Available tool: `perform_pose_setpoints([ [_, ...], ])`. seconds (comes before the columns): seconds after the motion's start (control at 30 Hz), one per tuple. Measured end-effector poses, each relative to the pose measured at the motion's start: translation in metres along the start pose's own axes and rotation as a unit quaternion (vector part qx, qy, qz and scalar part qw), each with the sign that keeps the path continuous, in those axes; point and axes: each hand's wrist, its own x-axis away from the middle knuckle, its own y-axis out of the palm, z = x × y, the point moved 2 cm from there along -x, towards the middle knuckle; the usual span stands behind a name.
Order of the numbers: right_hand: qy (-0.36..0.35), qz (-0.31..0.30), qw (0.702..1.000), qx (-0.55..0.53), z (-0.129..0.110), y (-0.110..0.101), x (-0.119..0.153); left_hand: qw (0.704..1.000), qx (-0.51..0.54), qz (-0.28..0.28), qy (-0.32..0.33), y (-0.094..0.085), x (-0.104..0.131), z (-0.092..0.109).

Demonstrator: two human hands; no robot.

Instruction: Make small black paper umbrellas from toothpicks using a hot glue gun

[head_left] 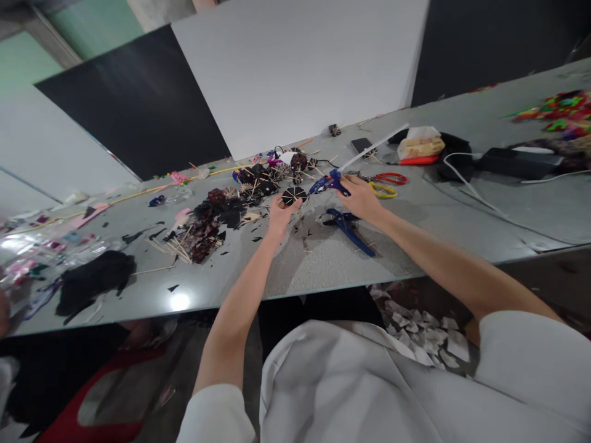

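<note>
A round black disc (294, 196) with pale sticks radiating over its top is held at its edges by my left hand (281, 212). My right hand (360, 195) is wrapped round a blue glue gun (329, 183), a long white glue stick (376, 149) rising from its back. The gun's nozzle points left, close to the disc's right side. Blue-handled cutters (351, 232) lie on the table just below my right hand. Behind and left of the disc is a pile of dark pieces with radiating sticks (258, 184).
The grey table (244, 271) holds dark scraps (203, 231), loose sticks (178, 246) and black cloth (96, 280) to the left. Red-handled scissors (391, 178), yellow-handled scissors (384, 190), a phone (362, 146), a tissue pack (420, 147) and white cables (480, 197) lie right.
</note>
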Motion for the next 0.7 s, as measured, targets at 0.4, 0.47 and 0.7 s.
perform_pose_setpoints([
  [0.4,0.011,0.001,1.000,-0.008,-0.0014,-0.0012,-0.0001,0.999,0.017,-0.008,0.032,-0.0030,-0.0094,-0.0087],
  [0.47,0.006,0.001,1.000,-0.003,-0.0012,-0.0013,0.0001,0.999,0.013,-0.006,0.032,-0.0033,-0.0094,-0.0089],
  [0.7,0.013,0.010,1.000,-0.003,0.0017,0.0002,0.0010,1.000,0.002,0.008,0.019,-0.0024,-0.0078,-0.0058],
])
